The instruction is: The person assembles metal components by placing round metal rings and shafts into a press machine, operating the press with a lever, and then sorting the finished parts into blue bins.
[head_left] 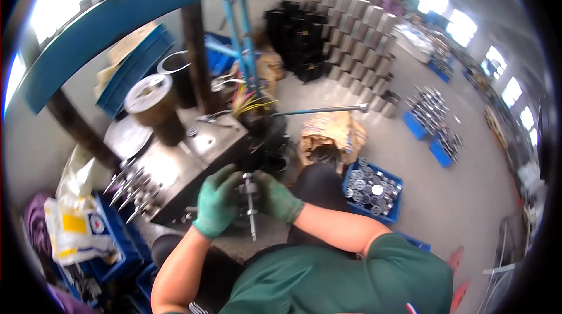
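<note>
Fingers (227,174) (green-gloved): curled, gripping a shafted metal part (252,208). Desk (219,136): steel-topped, ahead and left. Blue crate (397,202): on the floor (456,202), right, filled with round metal parts (367,188). Shafts (134,190), clustered: at the desk's left end. Left hand (215,204) and right hand (281,199): facing each other, near the desk's edge. Shafted metal part: between them, rod end toward the person's body (333,279).

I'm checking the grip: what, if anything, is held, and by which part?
A silver metal shaft, held near its thicker upper end between the green-gloved left hand and green-gloved right hand; exact finger contact is blurred.
</note>
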Tool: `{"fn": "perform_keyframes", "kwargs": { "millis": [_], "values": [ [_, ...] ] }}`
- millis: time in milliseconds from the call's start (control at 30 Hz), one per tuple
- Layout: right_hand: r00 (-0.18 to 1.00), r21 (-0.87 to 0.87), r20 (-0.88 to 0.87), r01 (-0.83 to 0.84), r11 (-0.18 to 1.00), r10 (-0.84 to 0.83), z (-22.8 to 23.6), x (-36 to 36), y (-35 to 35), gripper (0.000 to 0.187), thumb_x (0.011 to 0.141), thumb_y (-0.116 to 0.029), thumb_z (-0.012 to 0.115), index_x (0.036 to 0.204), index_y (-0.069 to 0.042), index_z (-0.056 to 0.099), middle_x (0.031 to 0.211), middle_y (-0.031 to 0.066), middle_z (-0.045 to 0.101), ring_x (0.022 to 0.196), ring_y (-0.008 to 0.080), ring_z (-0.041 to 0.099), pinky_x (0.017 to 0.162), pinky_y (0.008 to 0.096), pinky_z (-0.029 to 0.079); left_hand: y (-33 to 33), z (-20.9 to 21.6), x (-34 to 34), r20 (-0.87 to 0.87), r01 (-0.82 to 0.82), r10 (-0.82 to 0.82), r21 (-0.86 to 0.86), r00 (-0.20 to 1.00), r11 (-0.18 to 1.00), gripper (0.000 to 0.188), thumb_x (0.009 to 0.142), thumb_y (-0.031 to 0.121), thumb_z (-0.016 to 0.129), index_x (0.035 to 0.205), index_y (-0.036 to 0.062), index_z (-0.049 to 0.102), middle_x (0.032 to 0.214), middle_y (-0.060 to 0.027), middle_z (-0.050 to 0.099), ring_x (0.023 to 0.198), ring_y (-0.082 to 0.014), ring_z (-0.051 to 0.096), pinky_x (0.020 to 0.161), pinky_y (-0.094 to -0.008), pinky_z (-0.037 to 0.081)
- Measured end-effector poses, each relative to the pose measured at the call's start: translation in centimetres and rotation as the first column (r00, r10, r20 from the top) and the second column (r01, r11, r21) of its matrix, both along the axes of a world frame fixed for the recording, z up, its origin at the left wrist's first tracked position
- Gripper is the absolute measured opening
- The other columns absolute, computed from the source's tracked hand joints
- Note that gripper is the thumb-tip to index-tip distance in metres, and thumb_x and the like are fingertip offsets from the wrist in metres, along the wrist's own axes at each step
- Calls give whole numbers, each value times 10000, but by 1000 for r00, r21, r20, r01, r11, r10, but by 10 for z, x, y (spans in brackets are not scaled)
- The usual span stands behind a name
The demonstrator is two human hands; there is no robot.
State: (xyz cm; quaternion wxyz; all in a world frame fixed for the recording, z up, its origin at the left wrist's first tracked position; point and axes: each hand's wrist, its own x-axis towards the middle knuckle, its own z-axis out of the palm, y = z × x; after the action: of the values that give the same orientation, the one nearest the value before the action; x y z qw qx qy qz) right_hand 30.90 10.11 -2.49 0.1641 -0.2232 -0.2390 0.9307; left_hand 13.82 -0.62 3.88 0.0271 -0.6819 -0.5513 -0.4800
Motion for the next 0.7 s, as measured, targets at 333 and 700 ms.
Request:
{"fn": "perform_keyframes", "kwargs": {
  "millis": [333,700],
  "values": [
    [996,-175,82,35,984,-21,31,7,13,322,971,-415,705,1201,-201,633,952,103,747,732,221,692,610,411,579,-7,-43,-33,284,-106,164,-209,945,972,517,980,77,688,1478,23,559,1335,-138,598,1184,-271,606,1090,-398,467],
    [787,606,-30,505,615,-617,86,225,82,525,1059,-522,498,1248,-67,678,969,128,755,679,161,686,553,288,561,-23,-55,-50,128,-39,90,-357,988,933,497,971,-40,642,1461,19,580,1368,-112,602,1202,-240,627,1071,-371,506]
  ]
}}
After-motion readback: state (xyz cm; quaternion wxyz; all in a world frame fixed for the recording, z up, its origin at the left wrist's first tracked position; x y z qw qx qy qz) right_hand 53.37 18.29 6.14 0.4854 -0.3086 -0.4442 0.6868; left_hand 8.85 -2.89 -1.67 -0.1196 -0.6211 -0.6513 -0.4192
